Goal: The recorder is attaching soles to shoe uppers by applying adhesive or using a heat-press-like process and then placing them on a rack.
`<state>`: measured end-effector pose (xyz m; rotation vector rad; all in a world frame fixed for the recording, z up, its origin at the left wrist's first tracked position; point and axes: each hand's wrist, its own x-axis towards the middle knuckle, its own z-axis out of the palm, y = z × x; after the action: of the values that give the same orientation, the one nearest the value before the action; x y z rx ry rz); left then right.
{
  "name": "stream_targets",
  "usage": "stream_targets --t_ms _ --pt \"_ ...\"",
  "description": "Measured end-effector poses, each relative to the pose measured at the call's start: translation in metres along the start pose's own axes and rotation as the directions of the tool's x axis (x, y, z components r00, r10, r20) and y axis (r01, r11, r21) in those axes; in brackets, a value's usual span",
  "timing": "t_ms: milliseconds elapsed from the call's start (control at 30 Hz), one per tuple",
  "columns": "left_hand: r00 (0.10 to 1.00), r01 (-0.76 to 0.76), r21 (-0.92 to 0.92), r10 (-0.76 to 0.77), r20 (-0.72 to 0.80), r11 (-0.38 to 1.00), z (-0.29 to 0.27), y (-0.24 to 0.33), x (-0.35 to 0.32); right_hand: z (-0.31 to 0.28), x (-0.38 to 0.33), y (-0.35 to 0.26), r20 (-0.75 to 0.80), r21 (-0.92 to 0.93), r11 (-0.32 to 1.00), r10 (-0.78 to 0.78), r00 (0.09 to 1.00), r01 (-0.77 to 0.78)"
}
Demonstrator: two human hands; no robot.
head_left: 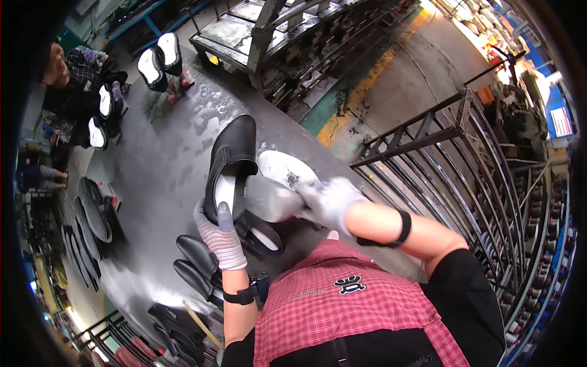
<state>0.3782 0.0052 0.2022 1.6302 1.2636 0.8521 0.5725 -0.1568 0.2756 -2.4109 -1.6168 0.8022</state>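
Observation:
My left hand [221, 238], in a striped grey glove, is closed round the heel end of a black slip-on shoe [236, 144]. The shoe's toe points away from me and its pale inside shows. Beside the shoe, my right hand [327, 203], in a white glove, is closed on a blurred grey rounded piece [272, 199]; motion hides its kind. Just beyond that piece lies a white rounded object [286, 167] with a dark speckled patch. Another black shoe [263, 234] sits below the grey piece, partly hidden.
Several black shoes stand on the grey table [159, 140], among them a pair [194, 260] near my left forearm. A person [73, 79] is at the far left by shoes with white soles [159, 60]. A metal rack [440, 140] stands at right.

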Motion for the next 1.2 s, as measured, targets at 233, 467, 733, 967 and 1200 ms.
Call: stream_targets --t_ms 233,467,733,967,1200 --pt "0.861 -0.506 0.449 0.408 0.303 0.736 0.038 0.085 0.06 -0.052 0.125 -0.04 0.253 -0.398 0.91 -0.012 0.968 0.116" --pt "0.436 -0.238 -0.163 0.255 0.863 0.957 0.128 0.029 0.132 -0.016 0.07 0.005 0.28 -0.025 0.963 0.264 0.923 -0.268" --pt "0.233 -0.892 0.046 0.372 0.898 0.45 0.162 0.05 -0.064 0.191 -0.103 0.074 -0.122 0.34 0.909 0.298 0.947 -0.242" --pt "0.279 -0.919 0.115 0.414 0.867 0.377 0.171 0.036 -0.108 0.306 -0.073 0.108 -0.203 0.77 0.62 0.466 0.861 -0.154" --pt "0.339 -0.883 -0.062 0.723 0.601 0.465 0.151 0.015 -0.085 0.252 -0.013 0.096 0.076 0.596 -0.752 0.401 0.913 0.28"
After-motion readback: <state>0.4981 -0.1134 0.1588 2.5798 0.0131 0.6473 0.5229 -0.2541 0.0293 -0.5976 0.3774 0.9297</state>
